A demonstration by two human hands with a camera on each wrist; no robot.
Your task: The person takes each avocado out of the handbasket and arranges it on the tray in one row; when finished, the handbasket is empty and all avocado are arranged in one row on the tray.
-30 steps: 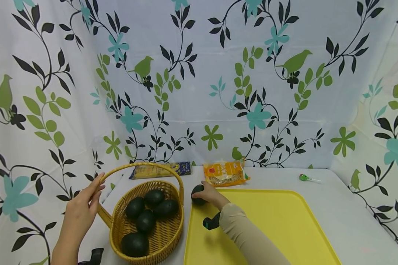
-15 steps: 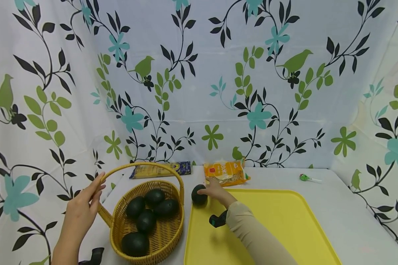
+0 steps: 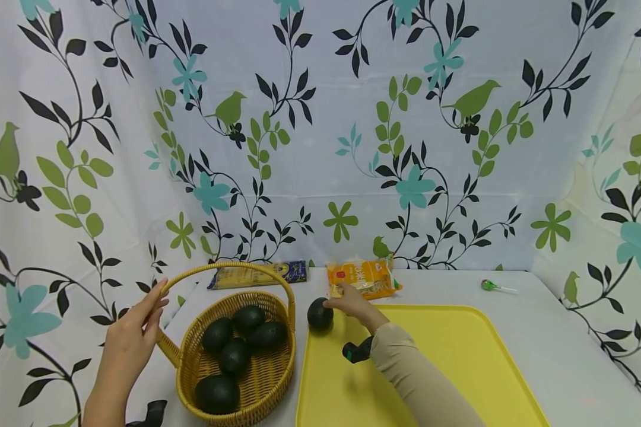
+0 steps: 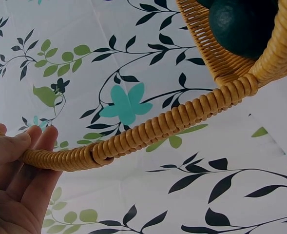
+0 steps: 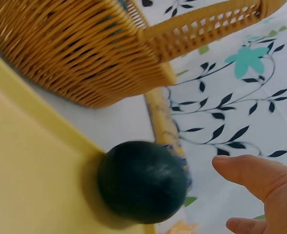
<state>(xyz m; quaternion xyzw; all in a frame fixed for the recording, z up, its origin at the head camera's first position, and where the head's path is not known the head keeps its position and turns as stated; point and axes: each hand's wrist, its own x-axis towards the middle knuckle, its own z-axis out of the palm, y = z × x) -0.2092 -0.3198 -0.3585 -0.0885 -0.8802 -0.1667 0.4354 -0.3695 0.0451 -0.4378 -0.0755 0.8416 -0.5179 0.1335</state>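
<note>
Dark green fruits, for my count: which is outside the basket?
The fruit at the far left corner of the yellow tray, nearest the right hand; the other five lie in the basket.

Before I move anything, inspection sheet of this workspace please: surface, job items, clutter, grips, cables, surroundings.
Surface: white table; yellow tray on it.
Job items: wicker basket left of tray, five dark green fruits inside; one loose fruit at tray's far left corner.
Clutter: blue-and-yellow packet, orange packet, lollipop, all toward table's back.
Left grip: holds basket handle.
Right grip: open beside loose fruit, apart in wrist view.
Cables: nothing seen.
Surroundings: cloth printed with leaves, flowers, birds.
</note>
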